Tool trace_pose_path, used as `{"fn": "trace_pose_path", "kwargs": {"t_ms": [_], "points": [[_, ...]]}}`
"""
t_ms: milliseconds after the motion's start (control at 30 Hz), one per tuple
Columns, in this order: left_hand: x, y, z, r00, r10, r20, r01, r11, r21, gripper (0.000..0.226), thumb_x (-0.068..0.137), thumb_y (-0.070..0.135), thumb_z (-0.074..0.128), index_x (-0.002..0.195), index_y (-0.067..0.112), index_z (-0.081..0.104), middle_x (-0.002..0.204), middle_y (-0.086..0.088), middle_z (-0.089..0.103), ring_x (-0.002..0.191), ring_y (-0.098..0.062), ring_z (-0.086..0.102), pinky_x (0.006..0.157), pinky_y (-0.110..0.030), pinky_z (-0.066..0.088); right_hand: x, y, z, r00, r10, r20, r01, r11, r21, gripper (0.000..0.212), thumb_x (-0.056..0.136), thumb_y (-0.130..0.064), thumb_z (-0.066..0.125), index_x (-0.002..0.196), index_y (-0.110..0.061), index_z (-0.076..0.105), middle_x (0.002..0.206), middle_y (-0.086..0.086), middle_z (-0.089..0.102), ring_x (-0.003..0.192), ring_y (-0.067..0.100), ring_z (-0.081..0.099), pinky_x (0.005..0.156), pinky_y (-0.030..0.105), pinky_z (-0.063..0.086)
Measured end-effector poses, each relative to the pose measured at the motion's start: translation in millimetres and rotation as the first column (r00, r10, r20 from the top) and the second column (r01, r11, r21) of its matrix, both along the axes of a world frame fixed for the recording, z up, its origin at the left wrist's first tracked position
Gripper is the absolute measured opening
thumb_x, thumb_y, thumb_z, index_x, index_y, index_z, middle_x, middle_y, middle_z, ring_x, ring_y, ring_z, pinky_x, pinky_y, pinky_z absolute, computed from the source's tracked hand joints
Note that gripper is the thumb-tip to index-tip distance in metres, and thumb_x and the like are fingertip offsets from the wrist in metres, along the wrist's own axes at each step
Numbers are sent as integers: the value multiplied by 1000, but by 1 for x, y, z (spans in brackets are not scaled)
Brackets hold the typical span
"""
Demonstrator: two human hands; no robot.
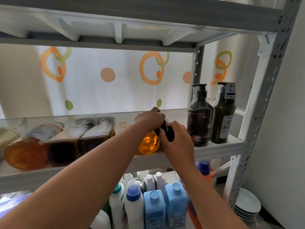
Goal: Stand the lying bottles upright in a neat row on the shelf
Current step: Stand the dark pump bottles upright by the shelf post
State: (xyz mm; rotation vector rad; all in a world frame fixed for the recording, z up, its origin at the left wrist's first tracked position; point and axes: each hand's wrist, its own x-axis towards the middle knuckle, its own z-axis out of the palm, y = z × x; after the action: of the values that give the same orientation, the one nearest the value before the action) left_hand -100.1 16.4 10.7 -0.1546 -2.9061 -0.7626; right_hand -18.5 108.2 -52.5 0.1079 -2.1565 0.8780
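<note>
Shelf: white metal rack shelf [214,151] carried everything; lying stock sat left, standing stock right
Lying row: amber and brown plastic bottles [66,142] lay bases-out and touching, left of the arms
Upright pair: dark brown pump bottle [199,123] and dark green pump bottle [222,119] stood side by side at the right end; probably the row's datum
Work piece: round orange translucent bottle [148,144] lay base-out between the hands, near the front edge
Grip L: left hand [150,117] curled over its far end; contact hidden, couldn't tell the hold
Grip R: right hand [177,139] was clenched round a black ribbed part [169,132]; cap or separate bottle, unclear
Advice: pivot on the base; seat it beside the brown one without knocking it
</note>
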Motion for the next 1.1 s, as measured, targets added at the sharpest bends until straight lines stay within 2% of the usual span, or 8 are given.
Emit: {"fn": "trace_pose_path", "kwargs": {"t_ms": [100,167,233,367,567,667,933,1100], "points": [[-3,2,-3,999,-31,17,32,999,-35,56,84,48,20,134,27,36,132,-7,53,116,-33,52,98,-48,40,0,-3,-3,999,-12,-44,11,1000,-29,26,90,-33,55,111,-17,55,109,2,59,85,11,49,69,21,37],[-5,3,-5,998,-57,16,58,996,-62,66,79,56,12,134,28,32,138,-6,49,117,-35,52,96,-51,40,0,-5,-6,997,-15,-77,11,998,-56,26,89,-32,56,111,-18,56,111,2,59,90,14,53,73,26,44],[-2,2,-4,999,-37,14,38,999,-32,63,85,62,13,139,32,25,134,-9,54,119,-37,51,100,-51,36,-1,-8,-10,990,-26,-136,16,997,-73,27,88,-34,54,109,-17,57,110,2,60,91,18,57,75,33,51],[0,0,-3,1000,-23,-21,24,1000,14,61,92,62,13,145,31,11,129,-15,58,118,-38,52,102,-51,34,-2,-13,-20,966,-55,-253,35,996,-82,34,86,-40,46,108,-17,56,115,8,61,95,25,60,78,34,51],[3,-5,-5,993,-67,-97,81,985,154,67,89,66,20,145,29,11,124,-15,60,112,-36,56,101,-51,38,-3,-13,-31,932,-41,-360,12,996,-84,32,86,-36,52,113,-18,53,123,15,59,106,30,59,81,41,55],[9,-8,-3,983,-114,-142,146,958,248,69,85,70,28,140,30,16,118,-14,61,107,-35,58,98,-50,43,-7,-12,-35,929,-13,-370,-9,998,-58,32,87,-35,54,113,-18,50,126,17,55,112,30,55,81,43,56],[19,-9,6,962,-185,-203,248,902,354,61,90,53,48,135,22,21,113,-11,57,99,-30,60,85,-38,50,-5,-4,-36,944,48,-327,-76,995,-71,32,87,-40,55,110,-20,45,132,18,45,117,29,51,75,41,58],[22,-12,17,929,-252,-272,339,873,351,60,86,44,62,127,22,25,107,-9,59,92,-26,62,75,-30,47,-2,-4,-38,963,38,-267,-61,995,-78,37,85,-42,59,111,-23,41,137,18,44,120,31,50,83,30,51]]}}
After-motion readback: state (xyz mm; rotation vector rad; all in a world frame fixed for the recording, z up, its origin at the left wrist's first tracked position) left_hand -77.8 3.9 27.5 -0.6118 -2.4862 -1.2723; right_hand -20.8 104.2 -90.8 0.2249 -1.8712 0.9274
